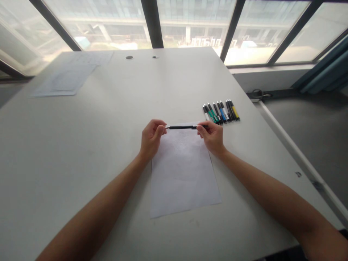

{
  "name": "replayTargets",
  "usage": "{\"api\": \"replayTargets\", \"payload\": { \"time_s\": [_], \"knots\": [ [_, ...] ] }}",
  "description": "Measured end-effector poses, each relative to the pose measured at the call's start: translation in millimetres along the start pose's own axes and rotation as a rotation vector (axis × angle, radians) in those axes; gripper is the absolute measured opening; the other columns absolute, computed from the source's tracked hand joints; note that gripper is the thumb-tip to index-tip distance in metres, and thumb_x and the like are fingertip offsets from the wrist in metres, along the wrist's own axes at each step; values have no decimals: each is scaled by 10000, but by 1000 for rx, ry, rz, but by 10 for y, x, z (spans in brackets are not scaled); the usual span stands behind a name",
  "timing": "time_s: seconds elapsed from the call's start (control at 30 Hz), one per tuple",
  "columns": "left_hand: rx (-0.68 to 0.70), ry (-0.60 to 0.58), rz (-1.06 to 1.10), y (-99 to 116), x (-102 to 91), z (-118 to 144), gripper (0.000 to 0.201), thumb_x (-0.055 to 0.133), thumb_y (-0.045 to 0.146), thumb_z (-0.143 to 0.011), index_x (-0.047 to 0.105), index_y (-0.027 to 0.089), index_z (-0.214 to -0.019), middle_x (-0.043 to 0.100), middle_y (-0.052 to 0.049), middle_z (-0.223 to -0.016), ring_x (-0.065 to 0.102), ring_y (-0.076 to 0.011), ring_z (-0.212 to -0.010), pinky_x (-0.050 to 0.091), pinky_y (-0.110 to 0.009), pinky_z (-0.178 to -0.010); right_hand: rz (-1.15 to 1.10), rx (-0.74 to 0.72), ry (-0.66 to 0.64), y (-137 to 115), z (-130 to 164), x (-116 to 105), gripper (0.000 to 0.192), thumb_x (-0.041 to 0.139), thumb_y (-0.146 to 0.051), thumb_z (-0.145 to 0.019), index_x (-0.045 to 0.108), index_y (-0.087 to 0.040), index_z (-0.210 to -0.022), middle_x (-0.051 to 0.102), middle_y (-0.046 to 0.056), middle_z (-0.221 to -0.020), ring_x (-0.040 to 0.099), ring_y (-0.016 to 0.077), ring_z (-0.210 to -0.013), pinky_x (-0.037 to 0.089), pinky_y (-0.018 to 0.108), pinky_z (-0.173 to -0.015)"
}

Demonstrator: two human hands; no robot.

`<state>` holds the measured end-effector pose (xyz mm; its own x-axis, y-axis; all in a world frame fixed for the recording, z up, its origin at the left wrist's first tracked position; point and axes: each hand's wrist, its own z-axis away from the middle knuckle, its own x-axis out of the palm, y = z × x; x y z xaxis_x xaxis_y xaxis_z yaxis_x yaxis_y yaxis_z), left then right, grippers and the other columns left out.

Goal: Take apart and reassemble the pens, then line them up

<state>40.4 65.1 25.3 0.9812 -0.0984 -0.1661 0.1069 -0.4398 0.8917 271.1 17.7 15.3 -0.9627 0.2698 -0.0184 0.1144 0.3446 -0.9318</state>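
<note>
A black pen [181, 127] with a silver tip is stretched level between my two hands, over the top part of a white sheet of paper [185, 174]. My left hand [153, 136] pinches the pen's silver tip end between thumb and fingers. At the other end, my right hand [212, 136] grips the pen near its clip, with that end partly hidden by the fingers. Just behind my right hand lies a row of several pens [221, 111] with black, green, blue, white and yellow parts, their silver tips pointing away from me.
The white table [114, 119] reaches to the windows. Overlapping sheets of paper [65, 78] lie at its far left. Two round holes, one a dark cable hole [129, 57], sit near the far edge. A blue curtain [323, 74] hangs at the right.
</note>
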Motion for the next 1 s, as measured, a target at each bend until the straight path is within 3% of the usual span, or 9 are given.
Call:
{"api": "replayTargets", "payload": {
  "time_s": [0.13, 0.3, 0.57, 0.73, 0.87, 1.0],
  "knots": [
    [-33, -51, -112, 15, -18, -2, 479, 528, 554, -942, 612, 172, -665, 561, -9, -596, 514, -121, -587, 409, -249, -584, 7, 6, -6, -7, 0, -2, 270, 732, -446, -832, 713, -177, -840, 639, -8, -616, 565, 101, -524, 467, 234, -516],
    [-39, -96, -191, 32, -24, 8, 470, 555, 492, -943, 597, 168, -604, 528, 6, -540, 469, -106, -534, 361, -237, -530, 18, 8, -19, -24, 0, -4, 294, 727, -469, -831, 712, -176, -840, 641, -4, -622, 564, 104, -527, 464, 236, -510],
    [-26, -107, -68, 22, -1, 27, 245, 667, 417, -886, 675, 173, -902, 675, -34, -785, 613, -137, -717, 471, -252, -667, -2, 20, -1, -21, -1, -1, 304, 729, -479, -827, 702, -176, -827, 626, -11, -595, 522, 92, -490, 400, 223, -454],
    [-26, -91, 12, 6, 6, 13, 355, 669, 496, -871, 664, 189, -1051, 668, -45, -879, 614, -143, -751, 475, -256, -664, -8, 19, -4, -14, -5, 2, 290, 731, -466, -829, 700, -178, -825, 628, -12, -598, 519, 92, -490, 400, 225, -457],
    [-22, -90, -5, -33, -6, 4, 445, 511, 584, -940, 665, 175, -855, 604, -22, -696, 527, -129, -625, 415, -264, -596, -1, 23, -15, -12, -3, -4, 291, 727, -469, -832, 703, -179, -832, 635, -8, -606, 534, 97, -501, 416, 229, -471],
    [-20, -96, -106, -25, -17, 4, 476, 519, 555, -947, 614, 175, -677, 545, -6, -609, 492, -124, -591, 385, -264, -581, 2, 6, -28, -12, 0, -9, 274, 730, -455, -834, 708, -181, -830, 639, -6, -620, 557, 101, -522, 447, 234, -500]
  ]
}}
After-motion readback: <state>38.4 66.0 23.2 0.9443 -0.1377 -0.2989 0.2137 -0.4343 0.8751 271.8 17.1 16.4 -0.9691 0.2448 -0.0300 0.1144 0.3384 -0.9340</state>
